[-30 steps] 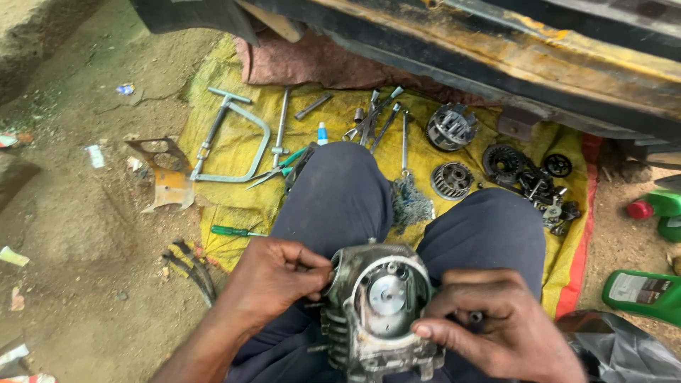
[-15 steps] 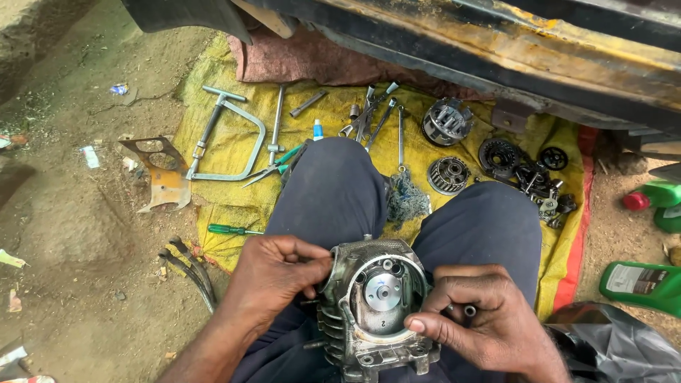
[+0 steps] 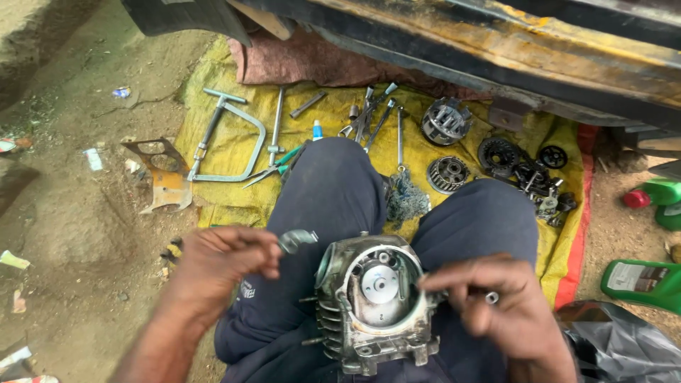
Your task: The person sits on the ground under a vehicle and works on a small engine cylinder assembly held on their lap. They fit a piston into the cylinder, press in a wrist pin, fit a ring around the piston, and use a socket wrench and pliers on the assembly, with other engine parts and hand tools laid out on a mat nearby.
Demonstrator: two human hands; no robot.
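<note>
A yellow cloth (image 3: 227, 142) on the dirt ground (image 3: 64, 213) carries tools (image 3: 369, 117) and gears (image 3: 448, 174).

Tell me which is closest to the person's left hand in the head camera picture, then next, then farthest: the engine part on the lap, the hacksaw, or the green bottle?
From the left hand:
1. Engine part, right beside it on the lap.
2. Hacksaw, up on the yellow cloth.
3. Green bottle, far off at the right edge.

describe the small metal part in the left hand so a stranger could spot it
Start at the grey finned engine part resting on the person's lap. Just left of its top, the left hand pinches a small curved metal piece: bent, shiny grey, unlike the straight tools on the yellow cloth.
</note>
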